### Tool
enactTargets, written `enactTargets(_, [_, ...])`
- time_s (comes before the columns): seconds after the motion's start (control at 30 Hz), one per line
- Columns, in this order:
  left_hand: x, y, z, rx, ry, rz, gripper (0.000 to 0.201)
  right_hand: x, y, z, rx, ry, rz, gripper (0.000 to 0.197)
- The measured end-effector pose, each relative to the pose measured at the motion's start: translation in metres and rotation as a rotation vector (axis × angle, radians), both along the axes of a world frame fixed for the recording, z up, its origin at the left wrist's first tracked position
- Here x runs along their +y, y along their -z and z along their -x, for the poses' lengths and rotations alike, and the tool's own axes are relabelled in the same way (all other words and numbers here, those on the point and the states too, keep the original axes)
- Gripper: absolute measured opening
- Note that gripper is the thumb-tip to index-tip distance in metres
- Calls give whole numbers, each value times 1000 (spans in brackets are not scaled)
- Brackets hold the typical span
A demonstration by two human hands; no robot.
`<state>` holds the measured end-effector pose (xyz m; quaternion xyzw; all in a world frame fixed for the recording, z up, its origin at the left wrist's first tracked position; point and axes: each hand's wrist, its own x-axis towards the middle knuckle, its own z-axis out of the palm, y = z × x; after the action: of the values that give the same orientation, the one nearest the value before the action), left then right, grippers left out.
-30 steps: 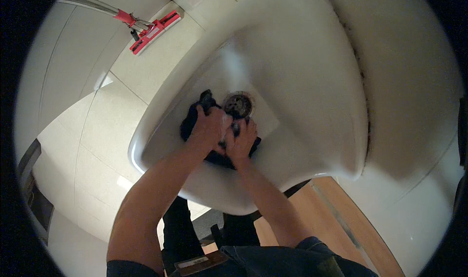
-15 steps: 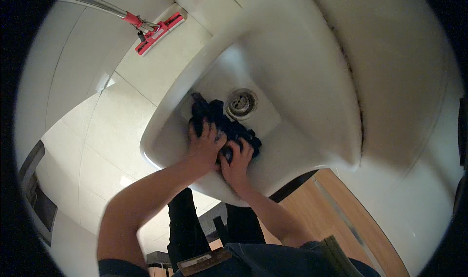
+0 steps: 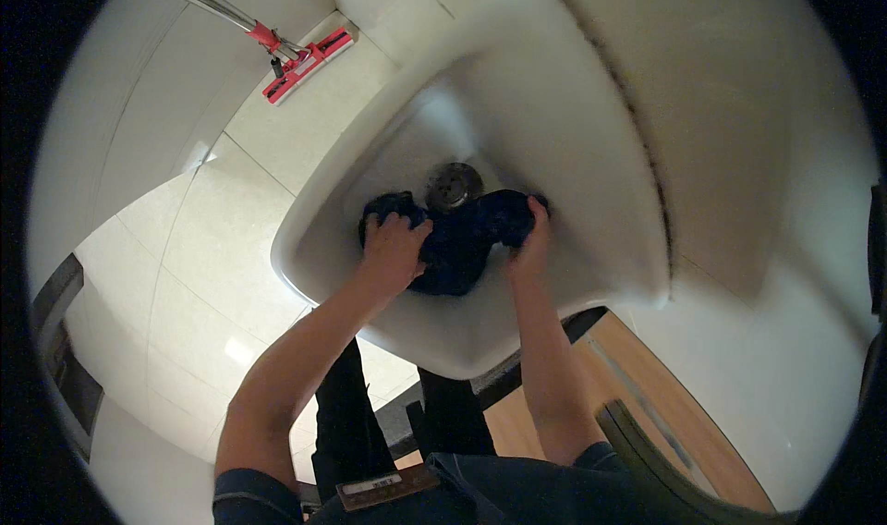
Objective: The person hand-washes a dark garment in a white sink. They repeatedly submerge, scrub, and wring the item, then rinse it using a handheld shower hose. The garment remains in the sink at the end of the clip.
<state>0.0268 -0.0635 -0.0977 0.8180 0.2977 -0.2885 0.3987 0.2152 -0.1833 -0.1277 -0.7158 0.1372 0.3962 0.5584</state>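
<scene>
Dark blue cloth [image 3: 455, 255], head view: located in the white sink [image 3: 577, 169], bunched across the bottom just on the person's side of the drain [image 3: 454, 187] and extended between both hands. Its left end is gripped by the left hand [image 3: 393, 250], with the fingers bent over the top and set fairly narrow. Its right end is held by the right hand [image 3: 528, 246]; a fingertip is seen at the edge, but how tightly the other, hidden fingers are closed cannot be told.

Progress, judged: the handling appears to be midway. Both ends are taken hold of; the cloth is neither twisted into a tight roll nor lifted out. Whether it is clean cannot be determined.

Clearance: the near rim is crossed by both forearms, and the sink's left side is near the left hand. More room is offered beyond the drain and rightward. The red mop [image 3: 309, 66] is well apart, on the tiled floor [image 3: 231, 248].
</scene>
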Motion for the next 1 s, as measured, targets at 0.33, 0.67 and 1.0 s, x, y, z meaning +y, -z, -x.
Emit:
enactTargets(0.33, [-52, -6, -31, -264, -1625, 1457, 52, -27, -179, 149, -579, -691, -34, 45])
enactTargets(0.67, [-139, 100, 22, -917, -1720, 2264, 31, 3, -124, 121, -912, -907, 208, 32])
enactTargets(1.0, [-67, -21, 8, -594, -777, 93, 25, 2, -139, 105, -857, -786, 155, 27])
